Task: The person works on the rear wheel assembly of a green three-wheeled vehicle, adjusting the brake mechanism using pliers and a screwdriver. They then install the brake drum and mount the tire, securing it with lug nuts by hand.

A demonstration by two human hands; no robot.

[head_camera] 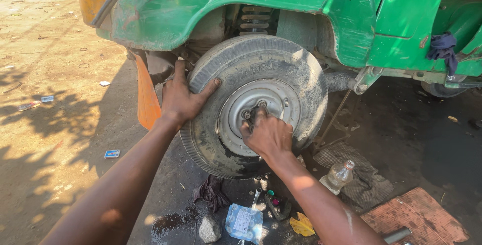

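1. My left hand [182, 99] lies spread flat on the tyre [253, 104], at its upper left edge.
2. My right hand [267, 134] is closed around the hub [256, 110] at the wheel's centre.

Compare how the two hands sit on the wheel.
The left hand lies flat and spread on the grey rubber tyre's upper left edge; the right hand is bunched at the silver metal hub, fingers curled around the bolts. Left grips nothing; what the right pinches is hidden. Both touch the same wheel.
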